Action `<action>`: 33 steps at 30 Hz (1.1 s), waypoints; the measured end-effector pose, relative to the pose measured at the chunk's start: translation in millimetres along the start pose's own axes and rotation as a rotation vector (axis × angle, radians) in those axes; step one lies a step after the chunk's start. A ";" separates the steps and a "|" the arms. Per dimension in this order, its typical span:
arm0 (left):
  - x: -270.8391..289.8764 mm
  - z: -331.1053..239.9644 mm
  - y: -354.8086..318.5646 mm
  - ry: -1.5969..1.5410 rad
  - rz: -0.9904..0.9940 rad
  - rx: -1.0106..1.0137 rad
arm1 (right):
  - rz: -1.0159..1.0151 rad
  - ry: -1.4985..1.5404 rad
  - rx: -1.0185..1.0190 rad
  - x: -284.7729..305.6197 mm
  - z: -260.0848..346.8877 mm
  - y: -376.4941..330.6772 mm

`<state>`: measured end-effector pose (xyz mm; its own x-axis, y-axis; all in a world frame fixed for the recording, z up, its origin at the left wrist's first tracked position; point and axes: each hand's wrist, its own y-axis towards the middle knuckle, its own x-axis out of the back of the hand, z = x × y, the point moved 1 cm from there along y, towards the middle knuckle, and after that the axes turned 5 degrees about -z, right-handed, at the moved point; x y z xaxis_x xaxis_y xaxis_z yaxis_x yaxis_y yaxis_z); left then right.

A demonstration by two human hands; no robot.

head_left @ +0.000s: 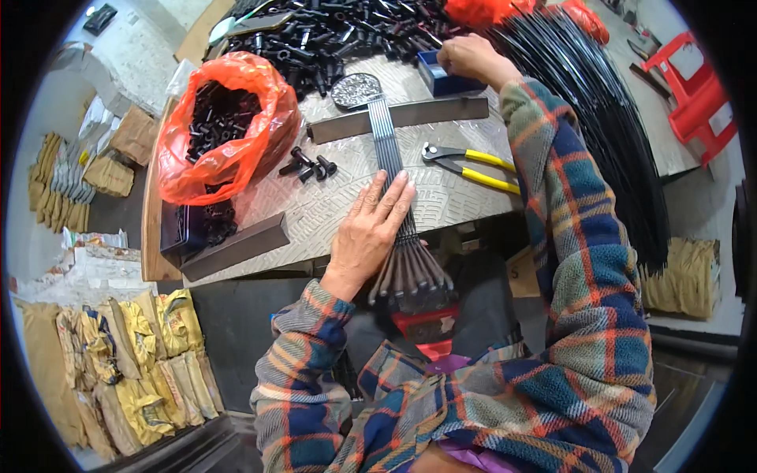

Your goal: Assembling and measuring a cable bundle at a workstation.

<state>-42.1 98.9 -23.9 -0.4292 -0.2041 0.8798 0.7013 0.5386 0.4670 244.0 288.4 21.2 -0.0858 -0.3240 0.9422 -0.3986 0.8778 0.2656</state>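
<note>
My left hand (368,229) lies flat, fingers stretched out, over a row of thin dark rods or cables (383,135). Their far ends rest side by side across a long dark metal bar (434,113), and their thicker ends fan out past the table's near edge. At the far right of the bar, my right hand (476,61) is at a small blue box (432,72), fingers curled together at its rim. What those fingers hold, if anything, is hidden. Just beyond the rods' far ends stands a round dish of small silvery pieces (356,89).
Yellow-handled pliers (473,162) lie right of the rods. On the left are an orange-red bag of black bolts (272,118), several loose bolts (303,165) and an angled metal piece (240,246). A bolt heap (315,43) fills the back; long black cables (607,118) hang over the right edge.
</note>
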 end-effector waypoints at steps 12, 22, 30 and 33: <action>3.9 -0.6 0.6 0.011 -0.138 -0.078 | -0.500 1.597 -0.228 112.3 123.1 -119.5; 119.1 -47.8 38.0 -1.319 -0.247 0.196 | -0.921 0.447 0.117 202.9 179.6 -183.1; 122.8 -52.4 31.6 -1.325 -0.263 0.252 | -0.834 0.857 0.093 183.3 179.4 -178.9; 125.2 -54.4 32.7 -1.284 -0.282 0.241 | -0.814 0.949 0.074 185.9 182.4 -179.3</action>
<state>-41.9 46.5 106.3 -0.8629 0.5053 -0.0113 0.4405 0.7628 0.4734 133.0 6.4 111.4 0.8880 -0.3537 0.2939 -0.0801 0.5103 0.8563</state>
